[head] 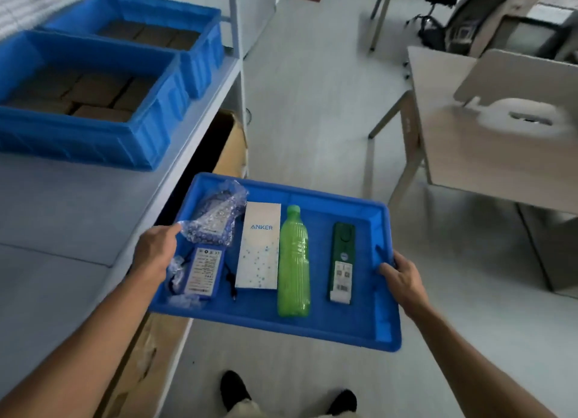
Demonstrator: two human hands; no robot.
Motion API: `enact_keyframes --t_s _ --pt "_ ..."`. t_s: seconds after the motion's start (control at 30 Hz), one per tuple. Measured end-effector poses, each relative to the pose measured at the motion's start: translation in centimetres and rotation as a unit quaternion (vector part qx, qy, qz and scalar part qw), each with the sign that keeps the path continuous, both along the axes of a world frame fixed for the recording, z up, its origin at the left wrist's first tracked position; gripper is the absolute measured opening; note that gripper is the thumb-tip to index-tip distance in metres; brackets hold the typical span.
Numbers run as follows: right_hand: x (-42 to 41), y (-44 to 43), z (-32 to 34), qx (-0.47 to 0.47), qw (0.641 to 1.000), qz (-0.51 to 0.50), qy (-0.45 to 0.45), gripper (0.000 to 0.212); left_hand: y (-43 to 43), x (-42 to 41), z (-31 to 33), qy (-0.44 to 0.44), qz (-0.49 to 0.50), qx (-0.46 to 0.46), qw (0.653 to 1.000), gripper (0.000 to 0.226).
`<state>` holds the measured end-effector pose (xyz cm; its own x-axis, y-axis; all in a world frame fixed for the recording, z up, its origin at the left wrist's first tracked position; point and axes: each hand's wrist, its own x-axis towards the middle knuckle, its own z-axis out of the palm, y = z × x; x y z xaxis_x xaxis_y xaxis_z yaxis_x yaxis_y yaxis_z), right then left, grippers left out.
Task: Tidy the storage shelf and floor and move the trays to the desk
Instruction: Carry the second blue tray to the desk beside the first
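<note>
- Carrying step, by my judgement: blue tray point(281, 331) is held in the air over the floor, just beside the front edge of the storage shelf point(78, 205) and well apart from the desk point(469, 173).
- Left hand point(154, 252) grips the tray's left rim, thumb lying over the rim inside the tray; the fingers underneath are hidden.
- Right hand point(403, 280) grips the right rim, fingers curled round it.
- Load, left edge to right edge: bubble-wrapped parcel point(215, 217), blue battery pack point(205, 270) nearer the body, white Anker box point(259, 245), green bottle point(294, 261) on its side, green device point(341, 261). All loose, nothing strapped.
- Risk 1: the bottle lies flat; any sideways tilt could roll it into the box or the device.
- Risk 2: the rim is low, so a forward dip may slide items off the far edge.
- Risk 3: the tray's left corner is close to the shelf edge; turning could clip it.
- Risk 4: cardboard box point(231, 148) under the shelf sits near the feet, a trip hazard.
</note>
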<state>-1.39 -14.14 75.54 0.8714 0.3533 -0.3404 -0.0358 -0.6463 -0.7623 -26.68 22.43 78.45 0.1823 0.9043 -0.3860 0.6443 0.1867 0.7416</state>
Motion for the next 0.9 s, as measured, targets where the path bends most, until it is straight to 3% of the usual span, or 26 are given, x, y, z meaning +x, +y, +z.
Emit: enact_keyframes --t_s 0.17,0.27,0.37,0.53,0.7,0.9 --pt "4.5 -12.6 1.5 -0.086 0.989 -0.098 -0.064 0.012 -10.7 11.2 0.1 -0.004 -0.066 -0.008 0.998 0.046" --pt "7.9 -21.8 1.7 -0.134 0.977 -0.146 -0.078 0.013 -18.5 18.1 -0.1 -0.031 -0.092 -0.058 0.994 0.048" --pt "11.0 -31.2 1.9 -0.158 0.966 -0.19 -0.081 0.017 -26.0 25.1 -1.1 -0.038 -0.135 -0.083 0.987 0.059" --pt "14.6 -45.2 3.3 -0.17 0.943 -0.277 -0.074 0.016 -39.4 35.9 -0.4 -0.042 -0.22 -0.087 0.971 0.05" --pt "18.1 -57.2 3.6 -0.17 0.907 -0.382 -0.05 0.015 -50.3 47.9 -1.6 -0.019 -0.309 -0.135 0.941 0.057" --pt "23.3 -70.5 1.5 -0.181 0.848 -0.497 -0.028 0.009 -66.0 62.5 -2.3 -0.02 -0.43 -0.16 0.888 0.037"
